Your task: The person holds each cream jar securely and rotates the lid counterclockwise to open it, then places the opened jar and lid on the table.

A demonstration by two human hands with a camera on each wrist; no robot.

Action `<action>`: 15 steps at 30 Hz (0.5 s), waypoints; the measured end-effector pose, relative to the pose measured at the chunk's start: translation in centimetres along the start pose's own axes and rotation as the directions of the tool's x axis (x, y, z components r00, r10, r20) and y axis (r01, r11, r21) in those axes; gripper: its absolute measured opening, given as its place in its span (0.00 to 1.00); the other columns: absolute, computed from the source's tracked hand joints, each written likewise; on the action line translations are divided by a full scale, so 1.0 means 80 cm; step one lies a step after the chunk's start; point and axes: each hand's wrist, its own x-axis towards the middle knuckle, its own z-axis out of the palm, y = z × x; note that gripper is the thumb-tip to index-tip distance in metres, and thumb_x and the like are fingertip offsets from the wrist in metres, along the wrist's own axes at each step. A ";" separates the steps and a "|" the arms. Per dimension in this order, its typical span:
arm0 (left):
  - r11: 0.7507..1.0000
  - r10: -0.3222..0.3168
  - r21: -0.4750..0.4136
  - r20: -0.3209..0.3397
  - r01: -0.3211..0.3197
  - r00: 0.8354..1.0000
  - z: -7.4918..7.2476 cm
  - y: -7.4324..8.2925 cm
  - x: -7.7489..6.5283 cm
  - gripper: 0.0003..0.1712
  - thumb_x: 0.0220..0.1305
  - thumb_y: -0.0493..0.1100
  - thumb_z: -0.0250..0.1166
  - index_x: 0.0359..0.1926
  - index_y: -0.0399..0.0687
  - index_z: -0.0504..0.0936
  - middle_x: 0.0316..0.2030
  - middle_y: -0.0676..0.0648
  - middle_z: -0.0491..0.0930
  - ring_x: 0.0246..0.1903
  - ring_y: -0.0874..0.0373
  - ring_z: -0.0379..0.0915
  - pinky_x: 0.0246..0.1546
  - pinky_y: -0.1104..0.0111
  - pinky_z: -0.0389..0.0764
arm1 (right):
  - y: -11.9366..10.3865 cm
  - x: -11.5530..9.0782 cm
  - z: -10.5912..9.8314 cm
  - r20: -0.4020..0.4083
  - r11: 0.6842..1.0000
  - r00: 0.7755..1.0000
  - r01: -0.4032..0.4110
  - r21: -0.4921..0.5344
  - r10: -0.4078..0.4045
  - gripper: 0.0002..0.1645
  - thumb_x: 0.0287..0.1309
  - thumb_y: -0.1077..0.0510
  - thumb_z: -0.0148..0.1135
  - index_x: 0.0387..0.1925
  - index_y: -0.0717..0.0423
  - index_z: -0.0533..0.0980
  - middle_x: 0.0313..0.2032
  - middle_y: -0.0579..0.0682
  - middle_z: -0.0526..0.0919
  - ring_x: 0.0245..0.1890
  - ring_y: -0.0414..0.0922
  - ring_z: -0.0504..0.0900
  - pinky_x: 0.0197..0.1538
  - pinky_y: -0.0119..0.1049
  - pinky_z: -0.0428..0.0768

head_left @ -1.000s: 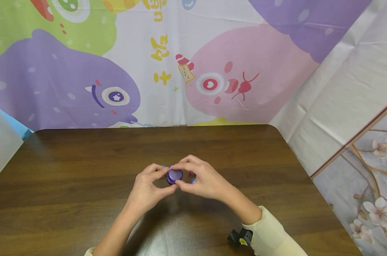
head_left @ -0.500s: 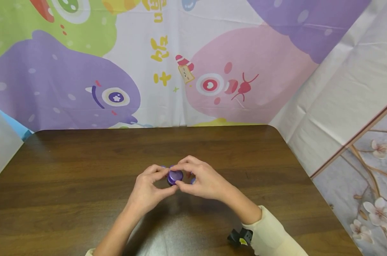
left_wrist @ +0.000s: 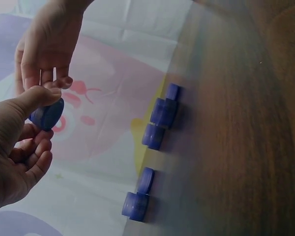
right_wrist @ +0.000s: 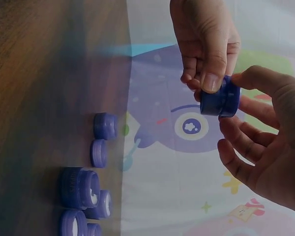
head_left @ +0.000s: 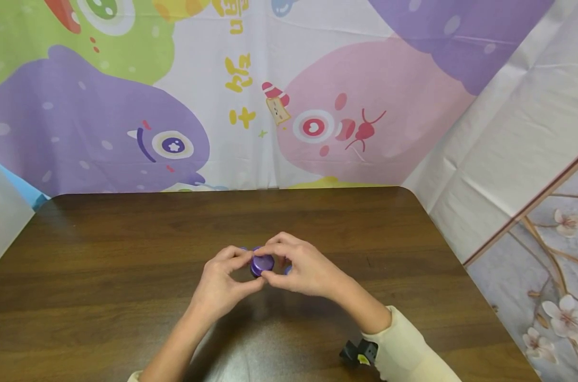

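Observation:
Between both hands, raised over the table, is a small purple jar (right_wrist: 212,103) with a matching round lid (head_left: 262,262) at its top. My left hand (head_left: 217,284) grips the jar's body with thumb and fingers. My right hand (head_left: 302,265) pinches the lid's rim between thumb and index finger, its other fingers loosely bent. In the left wrist view the jar (left_wrist: 48,115) is partly covered by the left thumb. Lid and body sit together; how tightly, I cannot tell.
Several more small purple jars and lids stand on the brown wooden table (head_left: 126,239) beyond the hands, mostly hidden in the head view. The right wrist view has an uncovered jar (right_wrist: 78,188) and a low lid (right_wrist: 99,153). A cartoon-print cloth (head_left: 241,159) hangs behind.
The lid's top has shifted very slightly to the right and toward me. Both hands keep nearly the same place and the same hold.

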 end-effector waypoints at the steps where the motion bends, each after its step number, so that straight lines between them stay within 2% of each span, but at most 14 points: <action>1: 1.000 0.000 0.002 -0.001 0.000 1.000 0.000 0.000 0.000 0.25 0.42 0.39 0.76 0.45 0.38 0.84 0.36 0.50 0.79 0.38 0.56 0.79 0.39 0.69 0.81 | 0.000 0.000 0.000 0.016 1.000 1.000 0.005 0.006 -0.005 0.20 0.53 0.61 0.64 0.50 0.55 0.77 0.47 0.51 0.77 0.34 0.42 0.79 0.38 0.26 0.79; 5: 1.000 -0.001 0.000 0.006 0.001 1.000 -0.001 -0.001 -0.001 0.27 0.41 0.39 0.76 0.46 0.36 0.83 0.36 0.50 0.79 0.38 0.56 0.78 0.39 0.70 0.81 | 0.000 0.000 0.000 0.041 1.000 0.999 0.005 0.015 -0.005 0.23 0.54 0.59 0.64 0.53 0.54 0.75 0.50 0.51 0.75 0.37 0.42 0.79 0.39 0.30 0.81; 9: 1.000 -0.014 -0.003 0.014 0.015 1.000 -0.004 0.000 -0.001 0.28 0.41 0.38 0.77 0.47 0.35 0.82 0.37 0.50 0.79 0.38 0.58 0.78 0.40 0.70 0.81 | -0.001 0.001 0.000 -0.007 1.000 1.000 -0.017 0.000 0.017 0.24 0.52 0.53 0.68 0.52 0.53 0.77 0.46 0.49 0.77 0.33 0.40 0.76 0.35 0.33 0.80; 12: 1.000 -0.026 0.002 0.009 0.026 1.000 -0.004 0.001 0.000 0.26 0.42 0.38 0.76 0.46 0.38 0.83 0.37 0.51 0.80 0.38 0.59 0.78 0.39 0.70 0.81 | 0.000 0.002 0.000 -0.025 1.000 0.999 -0.022 -0.012 0.022 0.22 0.52 0.55 0.68 0.49 0.54 0.78 0.43 0.48 0.78 0.30 0.41 0.76 0.33 0.29 0.78; 15: 1.000 -0.027 0.004 0.008 0.027 1.000 -0.003 0.001 0.000 0.24 0.42 0.39 0.76 0.45 0.39 0.84 0.36 0.51 0.80 0.38 0.60 0.78 0.38 0.71 0.80 | 0.001 0.002 0.000 0.003 1.000 1.000 -0.015 -0.008 0.015 0.20 0.53 0.58 0.66 0.50 0.55 0.78 0.43 0.49 0.78 0.31 0.42 0.77 0.33 0.25 0.77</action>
